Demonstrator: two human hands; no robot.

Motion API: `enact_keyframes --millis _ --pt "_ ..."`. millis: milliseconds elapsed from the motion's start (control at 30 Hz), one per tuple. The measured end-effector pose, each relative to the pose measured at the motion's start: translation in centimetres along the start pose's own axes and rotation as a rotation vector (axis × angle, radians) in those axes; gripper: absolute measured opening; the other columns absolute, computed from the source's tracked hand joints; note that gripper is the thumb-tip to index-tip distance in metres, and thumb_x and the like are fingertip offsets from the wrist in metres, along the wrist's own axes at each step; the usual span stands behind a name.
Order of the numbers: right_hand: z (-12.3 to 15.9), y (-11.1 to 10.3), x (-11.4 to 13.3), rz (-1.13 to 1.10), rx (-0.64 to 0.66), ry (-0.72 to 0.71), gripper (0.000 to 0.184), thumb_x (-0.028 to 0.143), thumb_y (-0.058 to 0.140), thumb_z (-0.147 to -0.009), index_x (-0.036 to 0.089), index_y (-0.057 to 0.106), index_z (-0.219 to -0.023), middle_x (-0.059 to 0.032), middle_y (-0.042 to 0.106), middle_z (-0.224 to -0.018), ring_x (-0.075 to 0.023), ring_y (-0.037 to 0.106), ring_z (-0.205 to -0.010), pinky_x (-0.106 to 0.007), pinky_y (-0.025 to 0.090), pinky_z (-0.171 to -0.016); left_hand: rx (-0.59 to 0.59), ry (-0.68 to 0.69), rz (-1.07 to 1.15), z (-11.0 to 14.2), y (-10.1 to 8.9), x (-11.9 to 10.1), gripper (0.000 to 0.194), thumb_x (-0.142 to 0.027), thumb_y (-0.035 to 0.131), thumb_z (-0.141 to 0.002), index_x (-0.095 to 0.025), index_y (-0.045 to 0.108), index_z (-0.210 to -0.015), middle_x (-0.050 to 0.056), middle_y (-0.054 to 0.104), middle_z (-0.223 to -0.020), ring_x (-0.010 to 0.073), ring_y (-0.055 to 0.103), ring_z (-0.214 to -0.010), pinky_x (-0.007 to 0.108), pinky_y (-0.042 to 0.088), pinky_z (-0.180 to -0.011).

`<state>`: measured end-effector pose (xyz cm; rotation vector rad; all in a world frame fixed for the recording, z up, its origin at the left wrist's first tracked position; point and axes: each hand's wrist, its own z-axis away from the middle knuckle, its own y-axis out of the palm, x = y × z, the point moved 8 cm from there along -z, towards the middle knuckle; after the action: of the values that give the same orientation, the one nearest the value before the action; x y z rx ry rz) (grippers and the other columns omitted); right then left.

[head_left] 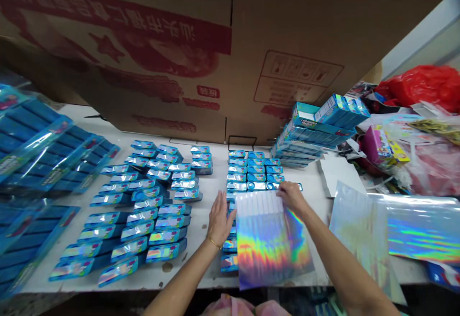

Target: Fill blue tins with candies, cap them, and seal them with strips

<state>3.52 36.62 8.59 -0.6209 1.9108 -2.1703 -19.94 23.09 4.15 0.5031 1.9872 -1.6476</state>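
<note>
My right hand [292, 196] pinches the upper right corner of a shiny rainbow holographic sheet [271, 244]. The sheet lies over part of a block of small blue boxes [256, 169] set in close rows, so the boxes beneath it are hidden. My left hand [220, 218], its fingers stretched out, rests along the left side of that block, close to the sheet's left edge. To the left of it, more small blue boxes [143, 215] stand in loose columns with their shiny ends up.
A large cardboard carton [244, 86] walls off the back. Stacked blue display boxes [309, 129] stand at back right, and others [43, 148] at far left. More holographic sheets [362, 234], a white box [339, 176] and a red plastic bag [424, 86] are on the right.
</note>
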Motion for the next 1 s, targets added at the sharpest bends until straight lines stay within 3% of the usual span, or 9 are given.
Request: enact_keyframes --millis 133,200,233,300,367,467,567,767,1000 --pt "-2.0 -4.4 -4.5 0.105 -0.074 0.117 0.019 0.026 0.048 -0.078 0.016 0.063 -0.073 -0.0106 0.063 -0.079 -0.0199 0.057 -0.075 -0.033 0.038 -0.068 0.02 0.125 -0.148 2.1 -0.7 -2.6 0.059 -0.038 0.038 -0.081 -0.014 0.023 -0.133 0.015 0.021 -0.14 0.026 0.014 -0.129 0.044 0.027 -0.099" --pt "-3.9 -5.6 -3.6 0.143 -0.146 0.116 0.029 0.032 0.042 -0.082 0.013 0.063 -0.09 -0.0173 0.06 -0.095 -0.0246 0.054 -0.089 -0.038 0.036 -0.077 0.08 0.181 -0.208 3.5 0.1 -4.3 0.063 -0.04 0.041 -0.079 -0.014 0.023 -0.133 0.014 0.019 -0.141 0.027 0.012 -0.13 0.045 0.025 -0.099" --pt "-5.1 -5.5 -1.8 0.153 -0.171 0.084 0.036 0.035 0.039 -0.083 0.012 0.06 -0.101 -0.0184 0.057 -0.105 -0.0254 0.051 -0.097 -0.039 0.034 -0.083 0.116 0.201 -0.23 4.1 0.7 -5.1 0.066 -0.042 0.043 -0.078 -0.014 0.022 -0.134 0.014 0.019 -0.141 0.0278 0.011 -0.13 0.046 0.025 -0.099" --pt "-7.9 -3.7 3.7 0.145 -0.168 -0.03 0.043 0.04 0.035 -0.085 0.014 0.052 -0.115 -0.0133 0.05 -0.119 -0.0227 0.043 -0.11 -0.036 0.029 -0.092 0.171 0.223 -0.262 5.1 2.0 -6.0 0.073 -0.047 0.046 -0.074 -0.014 0.021 -0.134 0.014 0.019 -0.141 0.0294 0.011 -0.129 0.048 0.024 -0.099" --pt "-10.4 -0.9 9.9 0.125 -0.16 -0.123 0.053 0.045 0.032 -0.085 0.014 0.039 -0.127 -0.011 0.038 -0.132 -0.0246 0.028 -0.123 -0.04 0.02 -0.099 0.203 0.222 -0.286 5.6 3.0 -6.2 0.075 -0.05 0.045 -0.073 -0.014 0.022 -0.134 0.015 0.02 -0.141 0.0305 0.011 -0.129 0.051 0.021 -0.099" --pt "-12.8 3.6 15.5 0.082 -0.11 -0.072 0.066 0.054 0.033 -0.081 0.012 0.031 -0.131 -0.0132 0.026 -0.138 -0.0297 0.016 -0.127 -0.049 0.011 -0.1 0.223 0.223 -0.296 5.9 3.7 -5.8 0.072 -0.053 0.04 -0.074 -0.016 0.023 -0.134 0.013 0.021 -0.14 0.03 0.011 -0.129 0.052 0.018 -0.1" --pt "-13.2 5.8 17.0 0.065 -0.138 -0.027 0.069 0.056 0.031 -0.081 0.01 0.029 -0.132 -0.0143 0.02 -0.14 -0.0301 0.012 -0.128 -0.05 0.006 -0.101 0.231 0.231 -0.287 6.1 3.6 -5.4 0.069 -0.052 0.035 -0.077 -0.016 0.022 -0.134 0.012 0.021 -0.141 0.0285 0.013 -0.129 0.049 0.019 -0.1" --pt "-12.4 6.2 17.2 -0.004 -0.169 0.016 0.068 0.054 0.03 -0.082 0.007 0.026 -0.133 -0.0166 0.016 -0.14 -0.0288 0.01 -0.129 -0.049 0.007 -0.101 0.223 0.258 -0.314 6.5 2.6 -4.8 0.059 -0.044 0.031 -0.081 -0.019 0.022 -0.134 0.009 0.023 -0.14 0.0235 0.019 -0.128 0.045 0.021 -0.1" --pt "-13.9 7.9 23.3 -0.156 -0.1 -0.032 0.064 0.053 0.028 -0.084 0.012 0.027 -0.133 -0.0108 0.014 -0.142 -0.024 0.005 -0.13 -0.044 0.009 -0.103 0.221 0.261 -0.409 7.1 1.3 -2.4 0.051 -0.034 0.032 -0.082 -0.025 0.027 -0.132 0.005 0.032 -0.137 0.0219 0.024 -0.126 0.048 0.012 -0.102"
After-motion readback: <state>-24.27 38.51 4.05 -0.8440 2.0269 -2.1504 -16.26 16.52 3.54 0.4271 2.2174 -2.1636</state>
